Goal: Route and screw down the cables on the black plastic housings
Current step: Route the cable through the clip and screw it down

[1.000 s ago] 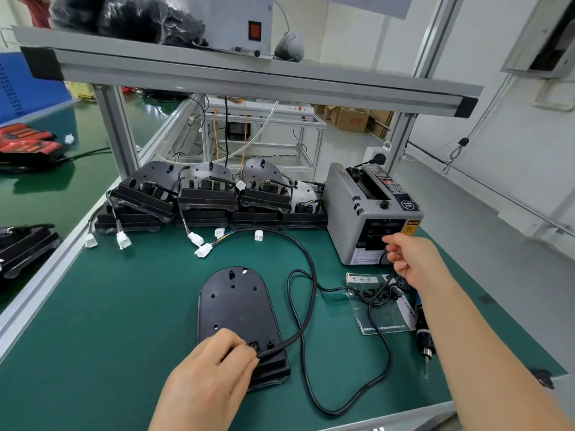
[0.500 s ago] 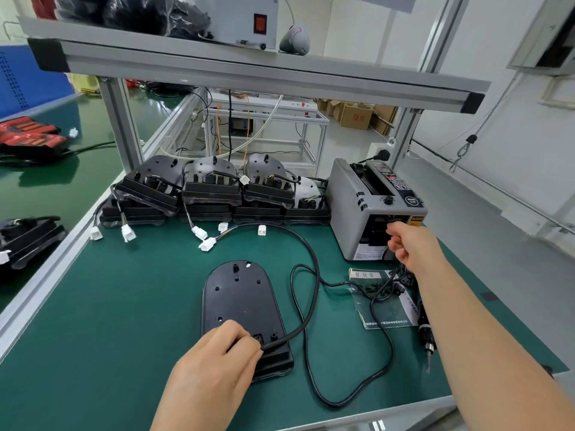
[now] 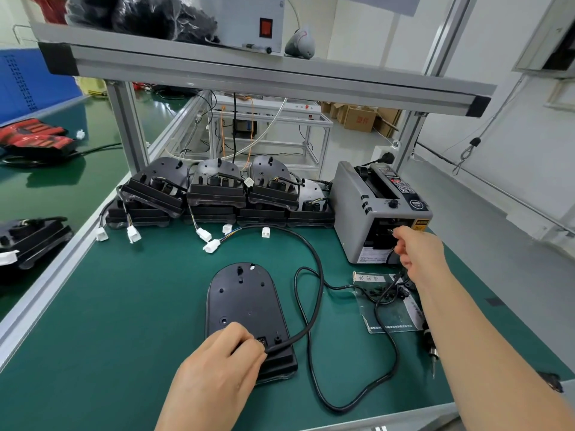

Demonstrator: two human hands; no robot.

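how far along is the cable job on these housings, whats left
Looks done: the stacked housings at the back carry fitted cables. In hand: the left hand holds the black cable down on the flat housing while the right hand reaches to the tape dispenser. Left: the cable loops loose across the mat, and the screwdriver lies untouched.

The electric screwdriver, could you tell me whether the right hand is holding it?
No, the screwdriver lies on the mat while the right hand is at the tape dispenser.

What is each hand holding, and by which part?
The left hand grips the black cable where it meets the housing's near end. The right hand is at the tape dispenser's outlet; any hold cannot be told.
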